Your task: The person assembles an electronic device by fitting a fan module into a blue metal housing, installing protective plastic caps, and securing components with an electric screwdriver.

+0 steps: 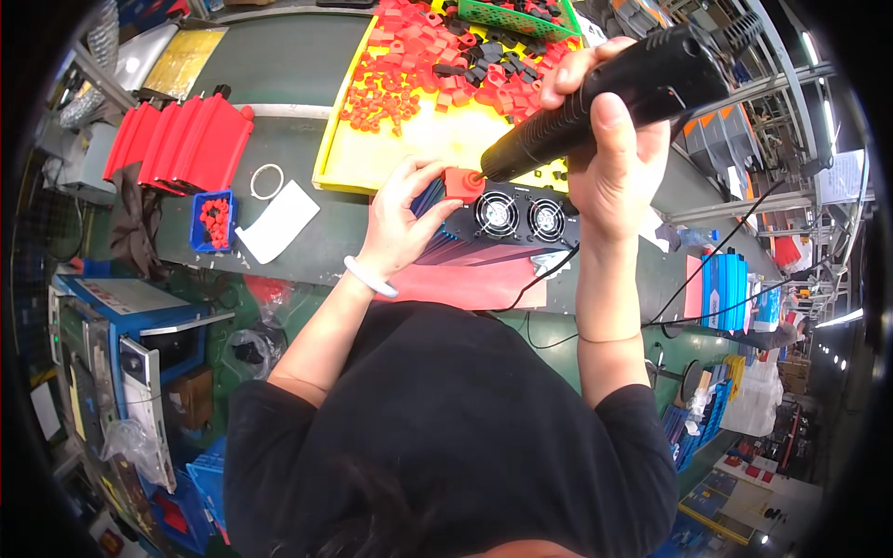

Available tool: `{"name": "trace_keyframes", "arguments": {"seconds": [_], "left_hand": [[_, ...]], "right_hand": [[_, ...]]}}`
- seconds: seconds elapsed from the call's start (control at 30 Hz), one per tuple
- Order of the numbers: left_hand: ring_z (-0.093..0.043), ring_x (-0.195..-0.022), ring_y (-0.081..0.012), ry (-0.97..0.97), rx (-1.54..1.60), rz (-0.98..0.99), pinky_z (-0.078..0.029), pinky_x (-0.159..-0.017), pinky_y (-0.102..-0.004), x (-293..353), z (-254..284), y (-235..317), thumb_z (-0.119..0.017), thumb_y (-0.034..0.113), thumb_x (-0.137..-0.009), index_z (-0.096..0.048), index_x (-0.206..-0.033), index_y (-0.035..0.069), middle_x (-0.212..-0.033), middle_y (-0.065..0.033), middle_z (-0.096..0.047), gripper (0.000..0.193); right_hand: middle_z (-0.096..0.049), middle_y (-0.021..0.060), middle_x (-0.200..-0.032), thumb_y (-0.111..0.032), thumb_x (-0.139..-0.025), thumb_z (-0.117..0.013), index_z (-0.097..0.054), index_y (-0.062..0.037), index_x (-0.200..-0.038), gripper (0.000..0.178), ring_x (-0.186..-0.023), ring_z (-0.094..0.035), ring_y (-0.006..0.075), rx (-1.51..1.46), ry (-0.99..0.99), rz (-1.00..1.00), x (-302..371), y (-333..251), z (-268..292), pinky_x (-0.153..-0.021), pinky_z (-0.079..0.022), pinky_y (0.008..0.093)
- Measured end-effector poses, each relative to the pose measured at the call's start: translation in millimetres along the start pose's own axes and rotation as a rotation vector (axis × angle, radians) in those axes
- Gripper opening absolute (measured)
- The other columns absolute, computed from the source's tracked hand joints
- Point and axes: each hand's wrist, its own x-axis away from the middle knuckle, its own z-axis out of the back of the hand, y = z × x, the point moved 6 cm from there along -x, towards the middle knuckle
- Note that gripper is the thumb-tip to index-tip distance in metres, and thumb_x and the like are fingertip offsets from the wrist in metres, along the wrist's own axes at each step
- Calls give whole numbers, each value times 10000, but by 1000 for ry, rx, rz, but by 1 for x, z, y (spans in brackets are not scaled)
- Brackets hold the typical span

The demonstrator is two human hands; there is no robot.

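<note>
The left hand [402,219] pinches a red part [456,186]. The right hand [614,181] grips a driver [549,133], tip at that part; a yellow tray [377,153] lies toward twelve o'clock.

Counted: two bare hands [402,216] [616,177], one black cylindrical power screwdriver [651,79], one held red block-shaped plastic piece [458,187], two round metal-grilled fans [497,215] [547,220], one yellow tray [363,158]. Loose red and black plastic pieces [507,98]: too many to count.

The person [437,409] wears a plain black top [465,446] with short, loose sleeves [642,437] that leave both forearms [611,288] bare, and a smooth, pale, rounded band [370,278] around the wrist [377,259] of the left hand [402,212].
</note>
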Motion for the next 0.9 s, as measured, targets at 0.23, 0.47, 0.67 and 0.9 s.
{"name": "trace_keyframes", "arguments": {"seconds": [0.23, 0.47, 0.67, 0.9], "left_hand": [[-559, -979, -241, -48, 27, 23, -425, -862, -295, 0, -2, -1, -705, 70, -734, -556, -1097, -40, -1040, -131, -553, 407], [-583, -934, -277, -21, 25, 0, -448, -819, -325, -2, 1, 5, -699, 121, -732, -582, -1054, -12, -1000, -128, -580, 368], [-576, -942, -272, -53, 11, 26, -439, -832, -322, -3, -1, 1, -698, 107, -722, -583, -1056, -14, -1015, -125, -576, 373], [-573, -946, -256, -48, 104, 81, -438, -835, -319, -1, -4, -5, -700, 100, -730, -584, -1067, -8, -1019, -117, -576, 373]], "right_hand": [[-602, 87, -866, -17, -818, -626, -510, -8, -1020, 233, -797, -601, 156, -35, 50, -65, -4, 5, -4, -768, -486, 294], [-527, 108, -858, -292, -803, -668, -435, -24, -1129, 481, -751, -522, 194, -10, -93, -36, -9, 16, -10, -707, -445, 328], [-473, 75, -814, -549, -770, -627, -396, -57, -1131, 652, -669, -466, 144, -115, -300, -53, -16, 13, -12, -639, -384, 284], [-477, 75, -854, -698, -763, -508, -438, -28, -1186, 795, -724, -472, 175, -234, -406, 256, -31, -26, 3, -682, -387, 313]]}}
